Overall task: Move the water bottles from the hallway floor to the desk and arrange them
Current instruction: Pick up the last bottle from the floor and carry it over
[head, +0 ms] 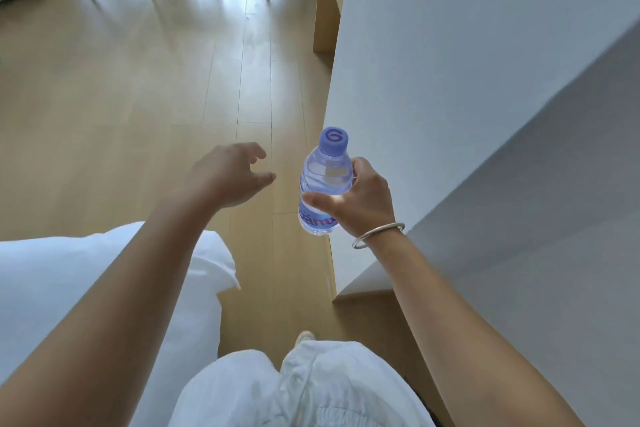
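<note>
White bedding (86, 288) is billowing soft to the left of my grip, and my left hand (225, 177) is hanging empty with its fingers loosely curled over pale wood-plank flooring (138, 80). Just right of it my right hand (360, 198) is clasping the clear, ribbed plastic water bottle (322, 184) by its waist, purple cap (333, 139) up and tilted, a smooth metal bangle (378, 235) circling the wrist. Right of the grip a matte white wall corner (450, 80) is crowding in, so I am judging that a swing could knock the slick bottle loose.
</note>
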Demonstrator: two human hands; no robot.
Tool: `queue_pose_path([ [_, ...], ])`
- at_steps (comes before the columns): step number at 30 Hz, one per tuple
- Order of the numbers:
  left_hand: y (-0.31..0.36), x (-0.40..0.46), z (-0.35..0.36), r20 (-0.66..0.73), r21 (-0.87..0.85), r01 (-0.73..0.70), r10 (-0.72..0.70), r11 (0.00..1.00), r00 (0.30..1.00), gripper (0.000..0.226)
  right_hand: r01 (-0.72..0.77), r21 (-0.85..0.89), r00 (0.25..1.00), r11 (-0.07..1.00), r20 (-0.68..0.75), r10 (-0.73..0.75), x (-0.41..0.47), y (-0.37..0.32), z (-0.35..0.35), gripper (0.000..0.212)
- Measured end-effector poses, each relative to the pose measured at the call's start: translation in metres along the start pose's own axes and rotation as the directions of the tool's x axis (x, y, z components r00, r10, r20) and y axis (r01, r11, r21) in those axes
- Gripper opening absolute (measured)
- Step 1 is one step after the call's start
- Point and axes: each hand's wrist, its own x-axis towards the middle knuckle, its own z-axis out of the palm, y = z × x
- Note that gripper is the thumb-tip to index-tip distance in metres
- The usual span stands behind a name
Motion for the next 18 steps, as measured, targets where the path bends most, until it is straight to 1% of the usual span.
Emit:
queue_pose_path([
  [5, -0.007, 0.087, -0.017, 0.044, 0.005, -0.002, 0.002, 1.000, 0.999, 0.042, -0.027, -0.001, 0.999, 1.000, -0.025, 0.027, 0.083, -0.013, 0.019, 0.047],
  [8, -0.011, 0.152, -0.034, 0.047, 0.007, -0.012, 0.012, 1.000, 0.999, 0.043, -0.040, 0.009, 0.998, 0.999, -0.049, 0.041, 0.136, -0.019, 0.037, 0.046],
  [13, -0.007, 0.270, -0.074, 0.025, 0.006, -0.111, 0.111, 0.994, 0.994, 0.042, -0.094, 0.040, 0.985, 0.995, -0.143, 0.099, 0.236, -0.034, 0.067, 0.044],
  [14, -0.006, 0.283, -0.080, 0.026, 0.008, -0.130, 0.129, 0.992, 0.991, 0.042, -0.098, 0.041, 0.983, 0.994, -0.152, 0.104, 0.248, -0.037, 0.070, 0.044],
  [18, -0.001, 0.364, -0.116, 0.062, 0.013, -0.194, 0.193, 0.981, 0.979, 0.041, -0.124, 0.088, 0.964, 0.988, -0.225, 0.141, 0.323, -0.060, 0.083, 0.044],
])
